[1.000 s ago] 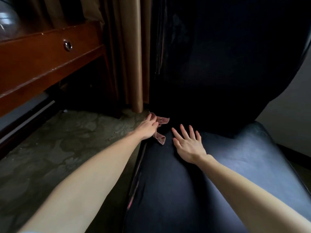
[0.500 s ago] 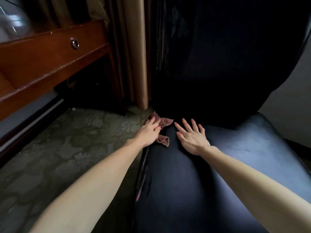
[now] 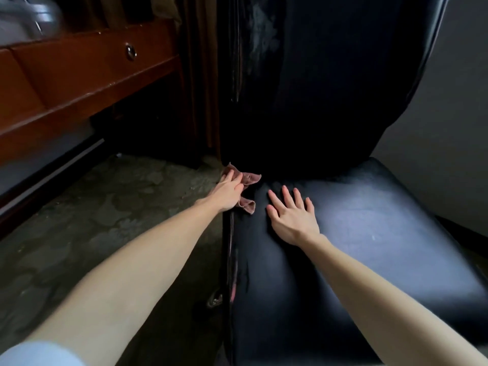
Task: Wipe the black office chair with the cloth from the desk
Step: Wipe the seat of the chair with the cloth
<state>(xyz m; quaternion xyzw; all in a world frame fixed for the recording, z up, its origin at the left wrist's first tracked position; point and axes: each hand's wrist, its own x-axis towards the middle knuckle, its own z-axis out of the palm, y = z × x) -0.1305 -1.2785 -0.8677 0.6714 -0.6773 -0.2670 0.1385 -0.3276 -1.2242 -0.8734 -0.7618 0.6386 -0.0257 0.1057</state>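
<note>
Left hand (image 3: 227, 192): fingers curled over a crumpled dusty-pink cloth (image 3: 249, 178), bunching it against the rear left corner of the seat; folds of fabric stick out past the fingertips and under the palm. Right hand (image 3: 291, 216): palm down, fingers straight and spread, resting flat on the seat just beside the cloth and holding nothing. Both hands sit on the black leather-look office chair (image 3: 369, 220), near the seam where seat meets the tall dark backrest (image 3: 317, 88). Seat surface glossy, faintly scuffed along the left edge. To the left, a reddish-brown wooden desk (image 3: 79, 75) with a round metal drawer pull (image 3: 130, 52); a brown curtain (image 3: 200, 75) hangs between desk and chair. Floor: dark patterned carpet (image 3: 105, 207).
</note>
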